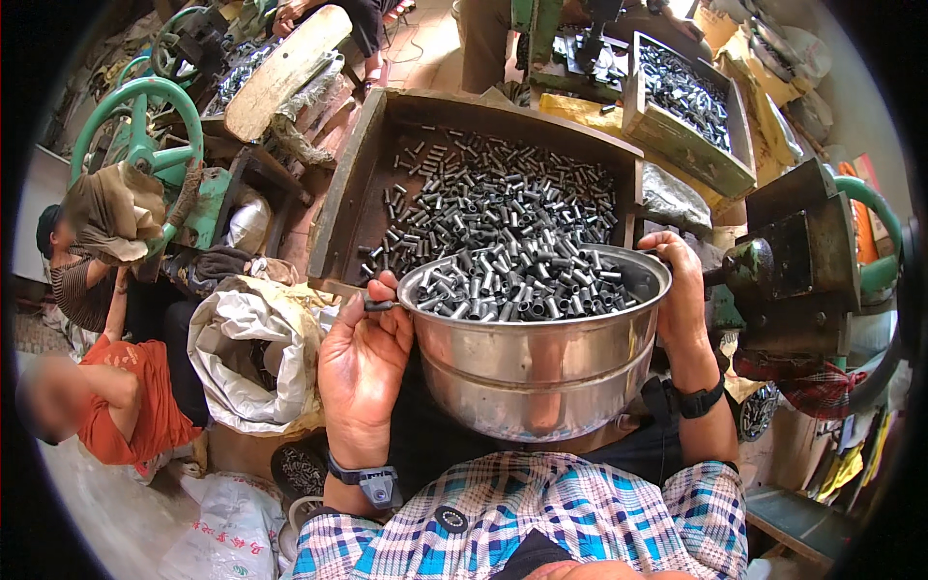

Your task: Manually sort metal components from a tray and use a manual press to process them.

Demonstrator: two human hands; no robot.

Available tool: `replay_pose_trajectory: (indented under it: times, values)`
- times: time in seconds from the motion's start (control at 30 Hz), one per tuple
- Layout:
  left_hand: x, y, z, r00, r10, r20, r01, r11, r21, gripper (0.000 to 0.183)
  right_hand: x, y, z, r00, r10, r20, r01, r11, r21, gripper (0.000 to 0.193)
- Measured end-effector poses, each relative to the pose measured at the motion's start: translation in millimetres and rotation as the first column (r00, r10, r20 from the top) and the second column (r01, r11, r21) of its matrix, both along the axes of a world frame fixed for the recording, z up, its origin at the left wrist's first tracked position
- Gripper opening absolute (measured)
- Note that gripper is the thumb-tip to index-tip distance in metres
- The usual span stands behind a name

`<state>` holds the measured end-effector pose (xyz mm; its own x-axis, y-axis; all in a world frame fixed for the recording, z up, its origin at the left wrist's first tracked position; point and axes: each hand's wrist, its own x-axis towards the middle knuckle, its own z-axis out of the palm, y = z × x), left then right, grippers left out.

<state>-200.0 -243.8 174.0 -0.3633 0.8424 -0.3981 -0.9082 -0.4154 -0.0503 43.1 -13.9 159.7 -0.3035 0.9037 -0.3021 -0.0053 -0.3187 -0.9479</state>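
Observation:
A steel pot [536, 372] hangs between my two hands at the near edge of a wooden tray [345, 193]. Short metal tubes fill much of the pot, and more metal tubes [483, 184] lie heaped in the tray behind it. My left hand [365, 362] is closed around the pot's dark side handle [381, 305]. On the opposite side, my right hand [680, 285] grips the pot by its rim; the handle there is mostly hidden by my fingers. The pot's outer wall faces me, and its rim overlaps the tray's near side.
To the left are an open white sack [256, 358] and a machine with a green handwheel [135, 155]. A dark machine block [788, 261] stands close on my right. Another wooden box [686, 150] of metal pieces is at the back right. A person in orange [135, 401] sits at left.

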Motion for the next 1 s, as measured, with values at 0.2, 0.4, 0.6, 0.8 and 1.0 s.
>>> replay_pose_trajectory:
  times: [0.2,0.4,0.6,0.8,1.0]
  values:
    - [-2.2,7.4,-3.9,0.999,0.033,-0.024,-0.033,0.999,-0.02,0.032,1.4,0.9,-2.0,0.996,-0.002,-0.087,-0.004,0.998,-0.061,0.021]
    - [7.6,4.0,-4.4,0.999,-0.008,-0.036,0.008,1.0,0.015,0.033,7.3,-0.4,-2.0,1.0,-0.015,0.004,0.015,1.0,0.022,0.021]
    - [8.9,6.3,-5.6,0.997,0.017,-0.076,-0.017,1.0,-0.008,0.032,16.3,-7.8,-3.6,1.0,-0.018,-0.012,0.019,0.996,0.087,0.023]
    - [9.2,2.1,-8.5,0.992,0.027,-0.122,-0.036,0.997,-0.072,0.027,18.1,-16.6,4.8,0.998,0.0,-0.064,0.003,0.998,0.06,0.024]
    - [27.0,-14.5,-5.6,0.998,0.006,-0.069,-0.011,0.997,-0.074,0.033,35.2,-31.2,5.8,0.999,-0.016,-0.047,0.019,0.998,0.06,0.03]
